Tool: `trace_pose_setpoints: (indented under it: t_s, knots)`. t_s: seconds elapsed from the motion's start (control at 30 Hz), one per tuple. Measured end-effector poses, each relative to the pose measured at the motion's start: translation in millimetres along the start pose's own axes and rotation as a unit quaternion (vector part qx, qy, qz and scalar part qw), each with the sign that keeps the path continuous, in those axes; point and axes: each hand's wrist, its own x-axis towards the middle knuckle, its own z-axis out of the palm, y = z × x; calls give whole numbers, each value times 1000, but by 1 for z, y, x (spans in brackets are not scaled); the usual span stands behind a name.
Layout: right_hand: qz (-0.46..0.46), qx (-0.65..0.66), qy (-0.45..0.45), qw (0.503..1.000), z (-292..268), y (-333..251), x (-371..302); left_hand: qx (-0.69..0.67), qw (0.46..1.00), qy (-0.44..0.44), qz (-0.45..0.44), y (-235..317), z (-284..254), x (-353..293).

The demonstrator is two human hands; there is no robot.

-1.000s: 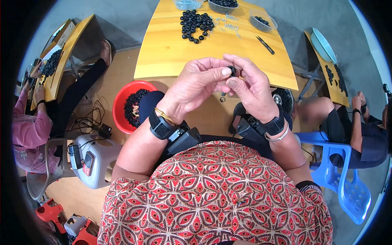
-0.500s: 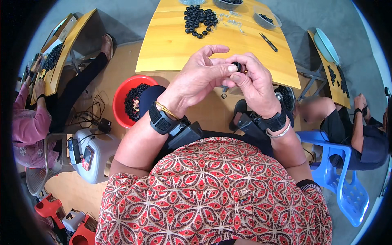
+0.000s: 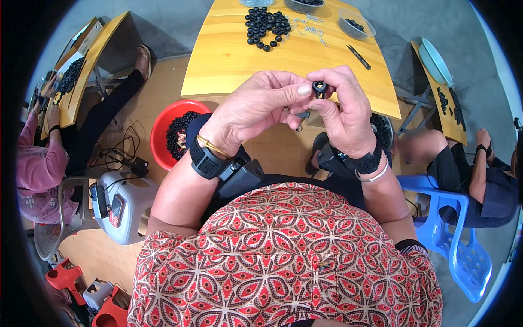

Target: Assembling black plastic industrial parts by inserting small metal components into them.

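Note:
Over the near edge of the table, a small round black part with an open centre (image 3: 320,87) is held up, its hole facing me. My right hand (image 3: 348,111) pinches it between thumb and forefinger. From the other side, my left hand (image 3: 253,106) has its thumb tip against the part's left edge, fingers curled closed beneath; whether something tiny is in them is hidden. Farther back on the yellow table (image 3: 229,54) lies a pile of similar black round parts (image 3: 266,27). Small clear or silvery pieces (image 3: 313,30) are scattered beside it.
Black tweezers (image 3: 358,56) lie at the table's right. Plastic bowls (image 3: 357,27) stand at the back. A red basin (image 3: 162,139) with black parts is below left. Co-workers sit on both sides; a blue plastic chair (image 3: 460,229) stands right.
The black part has turned so its hole shows plainly. My left hand has dropped slightly, its raised forefinger now curled in, and my right fingers have shifted around the part.

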Motion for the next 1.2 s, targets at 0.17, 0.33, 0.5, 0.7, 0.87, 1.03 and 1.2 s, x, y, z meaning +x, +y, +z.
trace_pose_setpoints:
  t_s: [0.17, 0.33, 0.5, 0.7, 0.87, 1.03, 1.2]
  knots:
    - [-31, -26, -25, 999, -1, -1, 1, 34, 999, 40, -7, 0, 11, 2]
    - [-15, 1, -40, 999, 3, 5, -1, 49, 999, 18, -3, -2, 8, 2]
    - [37, 5, -76, 996, -1, -3, 2, -5, 1000, 15, 1, -5, 7, 1]
    - [-18, 7, -40, 999, 2, 6, 0, -39, 999, 1, -2, -7, 9, 3]
    - [0, -7, -53, 999, 2, 3, 3, -55, 998, 26, -16, -4, 13, 3]
    - [-2, -18, -65, 998, 4, 6, 3, -118, 992, 26, -37, -7, 10, 2]
    - [-4, -19, -77, 997, 3, 5, 4, -111, 993, 7, -48, -5, 7, 2]
